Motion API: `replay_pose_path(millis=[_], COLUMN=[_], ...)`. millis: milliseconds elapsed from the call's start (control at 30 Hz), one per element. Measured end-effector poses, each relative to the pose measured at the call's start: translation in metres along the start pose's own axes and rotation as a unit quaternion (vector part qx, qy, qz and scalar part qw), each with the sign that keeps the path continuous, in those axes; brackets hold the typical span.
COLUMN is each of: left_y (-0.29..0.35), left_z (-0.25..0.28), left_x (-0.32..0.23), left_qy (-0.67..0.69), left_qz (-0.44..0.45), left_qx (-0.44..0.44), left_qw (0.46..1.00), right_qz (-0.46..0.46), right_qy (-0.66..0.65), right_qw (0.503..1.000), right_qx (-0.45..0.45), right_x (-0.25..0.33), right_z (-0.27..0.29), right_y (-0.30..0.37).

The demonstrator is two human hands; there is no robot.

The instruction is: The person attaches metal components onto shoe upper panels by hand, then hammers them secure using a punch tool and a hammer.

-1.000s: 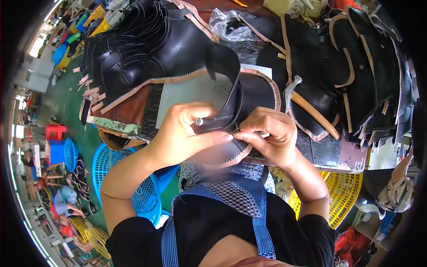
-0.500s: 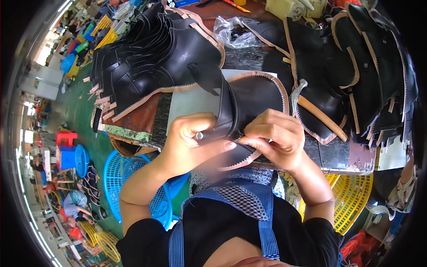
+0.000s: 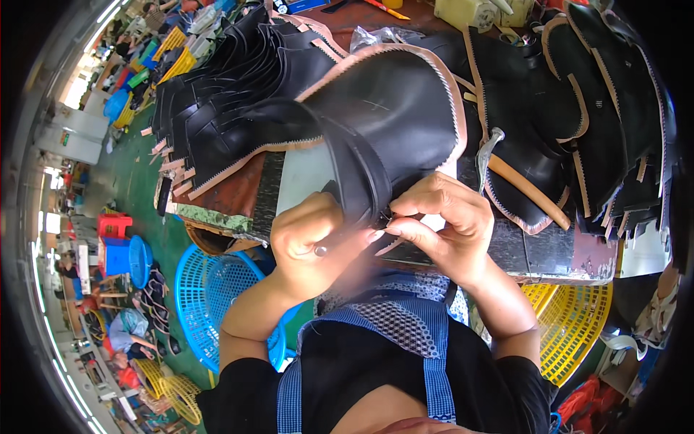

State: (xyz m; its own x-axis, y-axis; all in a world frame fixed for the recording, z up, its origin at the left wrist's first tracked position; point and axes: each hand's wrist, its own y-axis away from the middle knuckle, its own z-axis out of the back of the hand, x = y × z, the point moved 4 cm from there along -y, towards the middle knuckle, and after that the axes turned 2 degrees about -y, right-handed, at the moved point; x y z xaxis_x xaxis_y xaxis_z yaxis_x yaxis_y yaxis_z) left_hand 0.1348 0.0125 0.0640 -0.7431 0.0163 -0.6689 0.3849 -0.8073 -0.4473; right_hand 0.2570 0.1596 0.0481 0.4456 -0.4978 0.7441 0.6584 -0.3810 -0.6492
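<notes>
A black leather shoe upper (image 3: 394, 101), edged in tan with a zigzag cut, is raised and bent above the bench. My left hand (image 3: 307, 242) is closed on its lower left part, by a narrow black strap (image 3: 354, 170). A small round metal end (image 3: 321, 251) shows in that fist; the rest of this thing is hidden. With thumb and forefinger my right hand (image 3: 448, 224) pinches the upper's edge beside the strap, at a small shiny bit too tiny to name. Right of that hand lies a hammer (image 3: 528, 192) with a metal head and wooden handle.
Stacks of similar black uppers (image 3: 224, 94) lie at the far left, with more uppers (image 3: 607, 123) on the right. Under my work sits a pale board (image 3: 307, 173). Blue baskets (image 3: 217, 289) and a yellow basket (image 3: 567, 325) stand below the bench edge.
The upper has swung up off the board and bends toward the far side, covering part of the plastic bag. Both hands keep their grip at nearly the same place.
</notes>
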Motion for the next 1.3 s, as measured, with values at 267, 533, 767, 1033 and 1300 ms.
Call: replay_pose_path(millis=[267,533,767,1033,1300], left_y=[-0.005,0.000,0.002,0.000,0.002], left_z=[-0.010,-0.010,-0.008,0.004,0.009], left_x=[-0.009,-0.005,0.000,0.003,0.003], left_qy=[0.035,0.063,0.111,0.104,0.004], left_qz=[0.016,0.033,0.070,0.053,-0.021], left_qx=[-0.066,-0.104,-0.083,-0.037,0.004], left_qw=[0.997,0.992,0.988,0.992,1.000], right_qz=[0.008,0.020,0.011,0.022,-0.075], right_qy=[-0.010,-0.006,-0.043,-0.066,-0.107], right_qw=[0.998,0.997,0.998,0.998,0.991], right_qx=[-0.067,-0.079,-0.048,0.009,0.012], right_x=[-0.006,-0.001,-0.006,-0.007,-0.009], right_z=[-0.008,-0.013,-0.016,-0.014,-0.017], right_y=[0.006,0.002,-0.002,-0.004,0.000])
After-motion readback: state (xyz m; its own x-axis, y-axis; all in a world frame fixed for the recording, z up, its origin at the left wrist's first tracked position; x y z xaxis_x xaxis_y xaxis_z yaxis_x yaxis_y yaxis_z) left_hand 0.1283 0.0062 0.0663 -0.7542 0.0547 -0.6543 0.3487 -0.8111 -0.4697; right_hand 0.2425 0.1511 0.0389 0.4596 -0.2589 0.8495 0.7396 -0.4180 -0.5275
